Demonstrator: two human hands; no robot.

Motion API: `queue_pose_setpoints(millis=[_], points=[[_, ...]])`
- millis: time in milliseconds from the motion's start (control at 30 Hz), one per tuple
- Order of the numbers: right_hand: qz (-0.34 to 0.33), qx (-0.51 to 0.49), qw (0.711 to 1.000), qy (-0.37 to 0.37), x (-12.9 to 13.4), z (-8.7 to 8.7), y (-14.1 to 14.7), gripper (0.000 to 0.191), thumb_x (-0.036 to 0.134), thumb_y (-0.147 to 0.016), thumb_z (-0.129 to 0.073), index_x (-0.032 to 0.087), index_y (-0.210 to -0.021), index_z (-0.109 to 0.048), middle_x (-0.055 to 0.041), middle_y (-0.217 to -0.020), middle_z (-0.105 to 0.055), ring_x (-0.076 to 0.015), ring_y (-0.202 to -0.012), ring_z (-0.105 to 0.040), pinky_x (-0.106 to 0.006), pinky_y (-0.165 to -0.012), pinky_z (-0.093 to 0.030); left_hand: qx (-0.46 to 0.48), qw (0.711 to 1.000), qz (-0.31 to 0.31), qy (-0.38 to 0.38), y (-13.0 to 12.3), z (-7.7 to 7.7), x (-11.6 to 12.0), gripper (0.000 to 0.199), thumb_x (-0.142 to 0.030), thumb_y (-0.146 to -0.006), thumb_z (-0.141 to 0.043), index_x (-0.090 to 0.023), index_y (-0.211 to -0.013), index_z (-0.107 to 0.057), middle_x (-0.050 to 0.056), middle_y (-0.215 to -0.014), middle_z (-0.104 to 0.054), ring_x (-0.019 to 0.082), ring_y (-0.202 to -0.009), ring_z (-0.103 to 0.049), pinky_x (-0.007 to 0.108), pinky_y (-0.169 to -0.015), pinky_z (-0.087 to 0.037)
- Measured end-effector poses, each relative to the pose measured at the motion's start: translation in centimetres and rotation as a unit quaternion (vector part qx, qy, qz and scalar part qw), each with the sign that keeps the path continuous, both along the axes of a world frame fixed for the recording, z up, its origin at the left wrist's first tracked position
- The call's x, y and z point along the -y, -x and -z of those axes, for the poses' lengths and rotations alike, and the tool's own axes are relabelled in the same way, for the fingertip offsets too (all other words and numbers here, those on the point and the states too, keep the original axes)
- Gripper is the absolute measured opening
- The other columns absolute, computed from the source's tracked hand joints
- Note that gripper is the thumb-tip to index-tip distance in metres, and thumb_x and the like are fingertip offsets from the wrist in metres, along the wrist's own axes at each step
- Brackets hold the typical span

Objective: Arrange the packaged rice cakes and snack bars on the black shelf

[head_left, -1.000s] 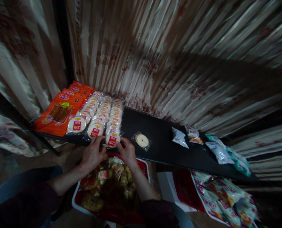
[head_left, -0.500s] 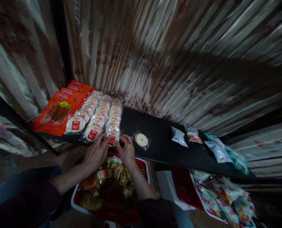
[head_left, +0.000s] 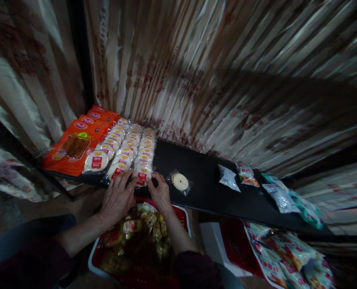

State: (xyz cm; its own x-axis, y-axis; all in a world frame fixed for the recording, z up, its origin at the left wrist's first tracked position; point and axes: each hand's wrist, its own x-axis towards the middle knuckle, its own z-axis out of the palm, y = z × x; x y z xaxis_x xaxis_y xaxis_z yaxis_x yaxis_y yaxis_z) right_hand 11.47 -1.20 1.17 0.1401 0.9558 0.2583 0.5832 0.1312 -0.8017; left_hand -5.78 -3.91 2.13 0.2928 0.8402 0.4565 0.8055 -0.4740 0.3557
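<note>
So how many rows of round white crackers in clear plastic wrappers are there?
3: the left row beside flat orange plastic pouches, the middle row, and the right row, its near end between the left hand and right hand.

Shelf [head_left: 202,196]: black. Wrapped rice crackers [head_left: 143,162]: white, with red and yellow labels. Snack-stick packets [head_left: 71,154]: bright orange, pink-and-white oval logo. Single wrapped cracker [head_left: 180,182]: cream, one red dot at centre. Curtain [head_left: 172,80]: pale, patches of reddish-brown print. Basket [head_left: 184,218]: red, white rim. Sleeves [head_left: 194,267]: dark maroon.
</note>
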Motion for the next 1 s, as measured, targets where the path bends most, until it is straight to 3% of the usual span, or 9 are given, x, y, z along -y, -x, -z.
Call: queue_pose_setpoints(millis=[133, 200, 533, 733, 900, 1000], points=[[0.016, 0.003, 1.0, -0.007, 0.1, 0.3, 0.3, 0.02, 0.036, -0.081, -0.055, 0.019, -0.087, -0.064, -0.0107, -0.106, -0.064, -0.0211, -0.099, -0.059, -0.036, -0.09, -0.046, 0.004, 0.998, -0.064, -0.017, 1.3, 0.1, 0.2, 0.044, -0.015, -0.079, -0.051, -0.02, -0.123, -0.054, 0.014, -0.148, -0.028, 0.035, -0.139, -0.02, 0.053, -0.106, -0.031], [0.019, 0.007, 1.0, -0.005, 0.1, 0.3, 0.4, 0.021, 0.036, -0.082, -0.054, 0.018, -0.087, -0.065, -0.0106, -0.106, -0.064, -0.0212, -0.099, -0.059, -0.036, -0.089, -0.046, 0.009, 0.996, -0.086, -0.007, 1.7, 0.3, 0.0, 0.045, -0.016, -0.08, -0.051, -0.021, -0.125, -0.053, 0.014, -0.15, -0.024, 0.036, -0.139, -0.018, 0.053, -0.105, -0.032], [0.035, 0.026, 0.999, 0.02, -0.2, -0.1, 0.6, 0.024, 0.035, -0.081, -0.053, 0.017, -0.096, -0.061, -0.0079, -0.094, -0.065, -0.0203, -0.089, -0.06, -0.034, -0.083, -0.047, 0.055, 0.987, -0.147, 0.037, 1.7, 1.3, -1.6, 0.044, -0.023, -0.083, -0.051, -0.022, -0.127, -0.052, 0.015, -0.146, -0.032, 0.035, -0.128, -0.036, 0.049, -0.094, -0.041], [0.056, 0.039, 0.998, 0.008, -0.4, 0.4, 1.3, 0.049, 0.032, -0.082, -0.052, 0.014, -0.127, -0.046, -0.0112, -0.114, -0.061, -0.0205, -0.097, -0.059, -0.037, -0.089, -0.047, 0.085, 0.984, -0.155, -0.017, 1.4, 2.1, -3.2, 0.039, -0.025, -0.084, -0.052, -0.018, -0.122, -0.055, 0.016, -0.144, -0.033, 0.034, -0.13, -0.033, 0.049, -0.099, -0.038], [0.063, 0.125, 0.988, -0.065, 0.0, 0.5, 2.0, 0.046, 0.027, -0.086, -0.045, 0.016, -0.131, -0.044, -0.0149, -0.135, -0.044, -0.0244, -0.125, -0.042, -0.043, -0.1, -0.04, 0.04, 0.987, -0.157, -0.017, 1.1, 1.8, -3.2, 0.038, -0.026, -0.086, -0.048, -0.015, -0.122, -0.055, 0.02, -0.14, -0.039, 0.036, -0.128, -0.035, 0.05, -0.095, -0.039], [0.054, 0.159, 0.984, -0.056, 0.2, 0.4, 2.5, 0.039, 0.022, -0.087, -0.041, 0.021, -0.125, -0.052, -0.0128, -0.142, -0.035, -0.0245, -0.13, -0.037, -0.042, -0.101, -0.04, 0.026, 0.986, -0.16, -0.032, 1.0, 1.6, -2.9, 0.034, -0.026, -0.087, -0.048, -0.018, -0.119, -0.058, 0.019, -0.141, -0.037, 0.036, -0.129, -0.035, 0.05, -0.093, -0.041]])
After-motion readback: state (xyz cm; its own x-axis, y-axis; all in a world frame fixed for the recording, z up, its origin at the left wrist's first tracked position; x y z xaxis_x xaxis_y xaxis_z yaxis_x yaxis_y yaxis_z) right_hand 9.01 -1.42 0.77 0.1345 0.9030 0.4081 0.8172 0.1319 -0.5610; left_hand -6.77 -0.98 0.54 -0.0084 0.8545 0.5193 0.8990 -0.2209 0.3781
